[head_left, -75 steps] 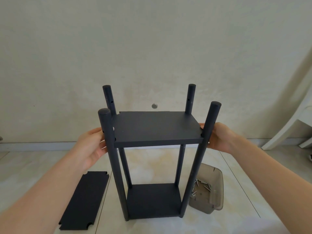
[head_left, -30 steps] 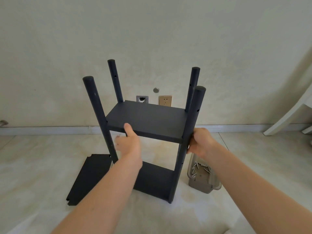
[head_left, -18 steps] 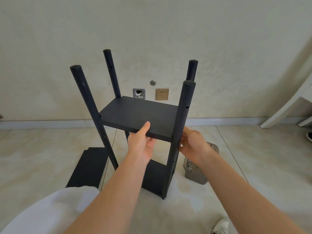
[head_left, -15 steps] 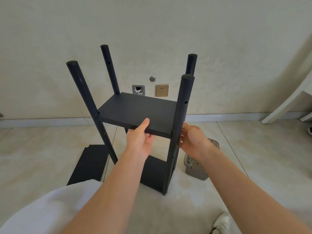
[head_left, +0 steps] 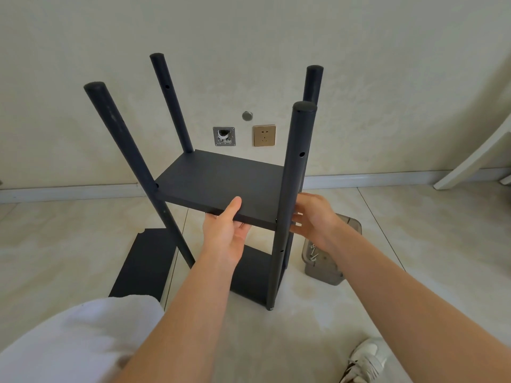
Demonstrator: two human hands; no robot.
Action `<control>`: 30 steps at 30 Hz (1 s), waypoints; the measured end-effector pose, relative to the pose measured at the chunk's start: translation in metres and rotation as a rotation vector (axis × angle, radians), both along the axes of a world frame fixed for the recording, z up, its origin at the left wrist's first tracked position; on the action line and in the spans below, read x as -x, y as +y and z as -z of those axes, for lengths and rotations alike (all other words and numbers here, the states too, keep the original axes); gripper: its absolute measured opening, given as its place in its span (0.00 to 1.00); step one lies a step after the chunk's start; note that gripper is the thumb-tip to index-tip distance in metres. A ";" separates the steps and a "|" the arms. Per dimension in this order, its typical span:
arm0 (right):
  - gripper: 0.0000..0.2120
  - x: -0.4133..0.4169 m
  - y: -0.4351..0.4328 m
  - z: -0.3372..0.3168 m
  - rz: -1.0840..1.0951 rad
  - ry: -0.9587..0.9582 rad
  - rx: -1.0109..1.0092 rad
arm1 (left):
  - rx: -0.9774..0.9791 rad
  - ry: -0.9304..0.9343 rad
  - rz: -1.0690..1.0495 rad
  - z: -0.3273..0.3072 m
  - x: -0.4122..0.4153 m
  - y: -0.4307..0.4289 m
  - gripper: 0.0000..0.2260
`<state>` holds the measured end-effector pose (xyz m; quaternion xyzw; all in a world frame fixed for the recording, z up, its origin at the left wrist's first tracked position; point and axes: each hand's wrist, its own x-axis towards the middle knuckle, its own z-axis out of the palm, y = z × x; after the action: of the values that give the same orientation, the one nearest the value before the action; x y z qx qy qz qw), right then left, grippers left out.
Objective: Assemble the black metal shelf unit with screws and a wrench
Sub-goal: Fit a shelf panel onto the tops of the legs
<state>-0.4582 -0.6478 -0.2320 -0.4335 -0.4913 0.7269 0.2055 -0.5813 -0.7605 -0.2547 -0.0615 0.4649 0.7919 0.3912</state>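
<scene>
The shelf sits over your left hand. A black pole stands between it and your right hand.

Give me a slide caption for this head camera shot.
Left hand grips the middle shelf; right hand touches the near post.

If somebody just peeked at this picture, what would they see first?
First, the tall black shelf unit standing on the floor in the middle, with four posts poking up. The left hand grips the front edge of its middle shelf, and the right hand touches the front right post. A loose black panel lies on the floor to the left, and a clear tub holding screws sits to the right.
</scene>
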 end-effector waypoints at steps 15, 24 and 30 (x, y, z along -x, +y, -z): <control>0.18 0.000 0.003 0.031 -0.048 -0.109 0.061 | 0.028 -0.060 0.028 0.036 -0.001 -0.005 0.18; 0.17 0.001 0.005 0.047 -0.040 -0.103 0.118 | -0.003 -0.082 0.044 0.049 0.001 -0.006 0.16; 0.21 0.001 0.007 0.052 -0.034 -0.091 0.123 | -0.034 -0.084 0.051 0.053 -0.001 -0.008 0.18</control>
<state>-0.4592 -0.6410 -0.2837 -0.4694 -0.4618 0.7387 0.1437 -0.5807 -0.7687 -0.3074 -0.0759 0.4358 0.7862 0.4314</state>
